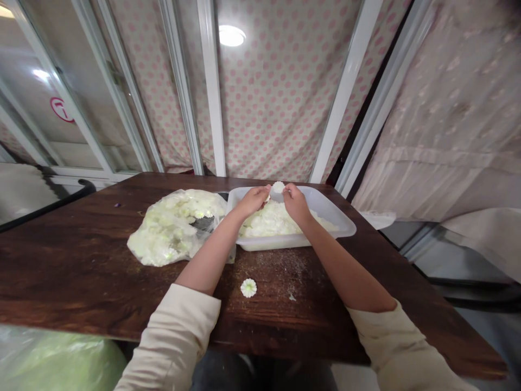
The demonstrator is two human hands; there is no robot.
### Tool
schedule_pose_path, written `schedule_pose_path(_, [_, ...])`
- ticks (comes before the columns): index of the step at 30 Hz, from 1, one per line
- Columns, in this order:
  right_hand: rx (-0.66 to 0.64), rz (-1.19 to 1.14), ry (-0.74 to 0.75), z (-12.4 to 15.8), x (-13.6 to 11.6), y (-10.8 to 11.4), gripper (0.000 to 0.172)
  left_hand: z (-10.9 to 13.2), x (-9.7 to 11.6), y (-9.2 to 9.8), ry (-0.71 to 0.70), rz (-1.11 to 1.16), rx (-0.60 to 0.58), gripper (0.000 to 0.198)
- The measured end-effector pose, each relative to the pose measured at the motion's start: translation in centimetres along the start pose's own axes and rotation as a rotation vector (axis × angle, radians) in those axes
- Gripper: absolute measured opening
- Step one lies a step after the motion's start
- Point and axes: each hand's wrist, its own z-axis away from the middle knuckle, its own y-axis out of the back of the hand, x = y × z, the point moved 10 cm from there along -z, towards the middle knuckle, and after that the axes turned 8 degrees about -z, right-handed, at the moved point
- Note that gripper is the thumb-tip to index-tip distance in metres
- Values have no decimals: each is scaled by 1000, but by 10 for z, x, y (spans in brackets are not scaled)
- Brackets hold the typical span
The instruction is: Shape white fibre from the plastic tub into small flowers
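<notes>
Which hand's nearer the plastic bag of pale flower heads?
Left. The left hand is just beyond the bag's right edge in this view, above the white plastic tray. The right hand is farther from the plastic bag, past the left hand.

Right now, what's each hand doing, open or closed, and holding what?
Left hand: closed, apparently pinching the small white flower head from its left.
Right hand: closed, apparently pinching the same flower head from its right.

My fingers (pixel 264 191) hide part of the white flower (pixel 278 188). The green bag (pixel 57 364) runs out of my view.
</notes>
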Motion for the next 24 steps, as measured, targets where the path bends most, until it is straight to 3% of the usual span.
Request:
schedule_pose_path(3, [87,65,-47,1,3,11,17,-1,1,-1,-13,27,-8,26])
schedule_pose_path(6, [83,50,-37,4,-2,10,23,-1,3,-1,-34,-8,-10,25])
schedule_pose_path(13, [-175,-56,150,13,-31,-18,26,-1,10,0,-87,-44,-11,31])
schedule_pose_path(17, [-266,-113,185,14,-32,-29,23,0,10,-1,-91,-38,-23,33])
schedule_pose_path(21, [-271,-179,164,8,-21,-32,21,2,8,-1,-74,-83,-20,44])
schedule_pose_path(24, [-155,-135,104,1,-10,-20,18,3,5,0,-34,-97,-6,51])
